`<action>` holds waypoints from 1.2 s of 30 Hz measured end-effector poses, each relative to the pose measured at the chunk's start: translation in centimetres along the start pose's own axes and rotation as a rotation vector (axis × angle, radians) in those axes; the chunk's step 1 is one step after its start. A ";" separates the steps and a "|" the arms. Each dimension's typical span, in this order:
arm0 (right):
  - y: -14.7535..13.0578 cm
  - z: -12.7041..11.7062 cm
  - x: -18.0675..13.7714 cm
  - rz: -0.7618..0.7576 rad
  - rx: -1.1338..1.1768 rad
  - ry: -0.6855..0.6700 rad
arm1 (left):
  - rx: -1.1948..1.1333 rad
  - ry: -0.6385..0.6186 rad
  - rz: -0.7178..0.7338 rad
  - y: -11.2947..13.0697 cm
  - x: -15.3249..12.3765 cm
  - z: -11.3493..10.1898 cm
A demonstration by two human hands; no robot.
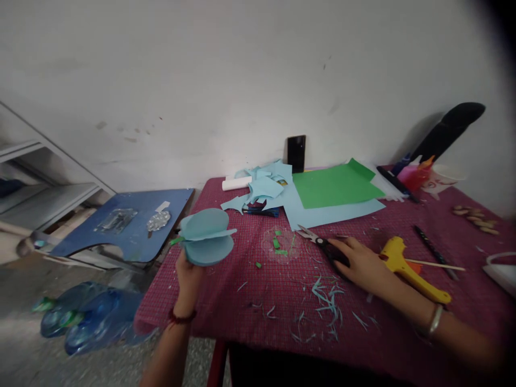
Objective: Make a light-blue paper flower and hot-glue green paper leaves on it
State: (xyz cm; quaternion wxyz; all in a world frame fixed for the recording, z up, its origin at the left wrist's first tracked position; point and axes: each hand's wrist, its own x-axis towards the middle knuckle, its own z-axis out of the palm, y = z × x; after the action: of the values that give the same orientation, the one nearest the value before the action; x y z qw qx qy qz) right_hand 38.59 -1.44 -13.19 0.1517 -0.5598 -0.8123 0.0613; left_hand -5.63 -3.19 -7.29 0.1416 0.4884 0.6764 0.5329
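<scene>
My left hand [190,275] grips a light blue paper shape [207,236] from below, above the left part of the table. The shape is made of rounded paper leaves that fan apart, and a bit of green [176,241] shows at its left side. Over the table's right half, my right hand [355,262] is closed around the black handles of scissors [318,241], whose metal blades point left and are slightly apart. Between the hands, small green paper scraps [276,243] lie on a round clear patch. Thin pale blue paper strips [328,301] are scattered nearer the front edge.
Green paper [336,185] lies over blue sheets [322,216] at the back, beside blue offcuts [264,188]. A phone [296,153] leans on the wall. A yellow glue gun [415,277] rests by my right forearm. Large plastic bottles [92,320] lie on the floor at left.
</scene>
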 end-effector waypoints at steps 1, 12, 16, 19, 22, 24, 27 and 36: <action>0.0 0.2 0.0 0.004 -0.001 0.002 | 0.085 -0.013 0.014 -0.8 1.1 -0.3; -0.9 -0.3 -1.9 0.078 0.030 0.013 | 0.583 -0.156 0.135 -3.5 4.8 2.7; -1.0 -0.9 -2.8 0.105 0.068 0.037 | 0.650 -0.175 0.186 -3.4 5.6 3.5; -1.5 -1.3 -3.6 0.115 0.093 0.047 | 0.678 -0.198 0.252 -2.9 6.6 4.0; -2.1 -1.7 -4.3 0.135 0.098 0.049 | 0.682 -0.216 0.339 -2.2 7.9 4.1; -2.4 -2.0 -4.8 0.143 0.104 0.057 | 0.664 -0.225 0.400 -1.5 8.7 3.9; -2.6 -2.2 -5.2 0.144 0.114 0.063 | 0.613 -0.232 0.481 -0.3 9.4 3.3; -2.5 -1.2 -4.3 0.132 0.110 0.069 | 0.324 -0.157 0.561 1.5 6.9 3.1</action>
State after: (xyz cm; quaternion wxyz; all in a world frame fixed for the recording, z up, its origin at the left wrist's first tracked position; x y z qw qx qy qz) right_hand 38.19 -6.42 -12.16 0.2058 -0.6048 -0.7633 0.0961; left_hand -5.97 4.17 -4.95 -0.0384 0.7113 0.5784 0.3976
